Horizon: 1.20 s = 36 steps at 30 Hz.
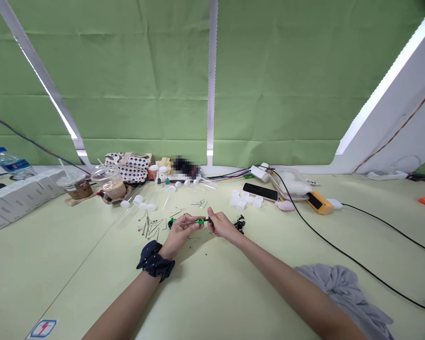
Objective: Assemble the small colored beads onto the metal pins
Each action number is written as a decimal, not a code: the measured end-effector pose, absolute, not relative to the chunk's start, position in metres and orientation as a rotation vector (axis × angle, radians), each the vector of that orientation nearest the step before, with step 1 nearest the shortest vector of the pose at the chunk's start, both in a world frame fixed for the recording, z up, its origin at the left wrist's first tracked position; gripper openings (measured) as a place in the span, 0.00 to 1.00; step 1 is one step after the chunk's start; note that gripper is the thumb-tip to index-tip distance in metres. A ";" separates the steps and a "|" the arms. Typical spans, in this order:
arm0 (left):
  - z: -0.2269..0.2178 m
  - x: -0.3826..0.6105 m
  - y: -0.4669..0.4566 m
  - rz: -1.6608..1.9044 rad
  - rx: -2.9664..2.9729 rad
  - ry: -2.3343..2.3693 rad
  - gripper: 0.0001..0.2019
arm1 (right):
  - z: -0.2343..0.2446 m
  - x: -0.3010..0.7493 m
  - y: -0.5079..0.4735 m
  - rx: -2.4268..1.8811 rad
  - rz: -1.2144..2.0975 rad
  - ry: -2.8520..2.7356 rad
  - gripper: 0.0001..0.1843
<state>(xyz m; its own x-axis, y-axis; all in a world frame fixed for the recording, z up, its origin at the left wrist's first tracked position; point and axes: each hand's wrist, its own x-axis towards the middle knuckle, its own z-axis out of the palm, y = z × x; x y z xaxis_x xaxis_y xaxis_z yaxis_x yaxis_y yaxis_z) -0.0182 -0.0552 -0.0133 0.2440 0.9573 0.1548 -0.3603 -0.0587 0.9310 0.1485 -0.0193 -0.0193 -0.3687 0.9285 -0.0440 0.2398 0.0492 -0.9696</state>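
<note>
Pinched between thumb and fingertips of the left hand (180, 230): green part (199, 221), held just above the table (92, 283), midway between both hands. Clenched in a fingertip pinch of the right hand (220, 224): dark pin (207, 220), meeting the green part end-on; exact contact too small to tell.

Probable faults:
- Slip from the pinch, owing to small size and a grip by fingertips only. Would likely land among the loose metal pins (150, 225) near the left hand or the black parts (239, 223) just beside the right hand, and be hard to pick out.
- Bending of the dark pin, if pressed off-axis against the green part.
- Scatter of the white caps (246, 199) beyond the hands, if a forearm sweeps forward.
</note>
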 end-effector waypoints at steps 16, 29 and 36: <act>-0.019 -0.021 -0.052 1.249 1.067 0.623 0.08 | 0.001 0.146 -0.032 -0.757 1.819 -1.476 0.23; -0.020 -0.020 -0.049 1.251 1.024 0.606 0.08 | -0.015 0.144 -0.023 -0.954 1.616 -1.467 0.22; -0.021 -0.031 -0.042 1.356 0.881 0.598 0.11 | -0.003 0.158 -0.014 -0.813 1.539 -1.231 0.20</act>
<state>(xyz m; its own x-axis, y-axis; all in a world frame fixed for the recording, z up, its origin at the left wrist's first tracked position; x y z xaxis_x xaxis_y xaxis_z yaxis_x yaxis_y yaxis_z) -0.0312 -0.0417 -0.0207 0.1483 0.9816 0.1206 -0.5734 -0.0140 0.8191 0.1577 -0.0137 -0.0033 -0.3091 0.9486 0.0673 -0.2743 -0.0211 -0.9614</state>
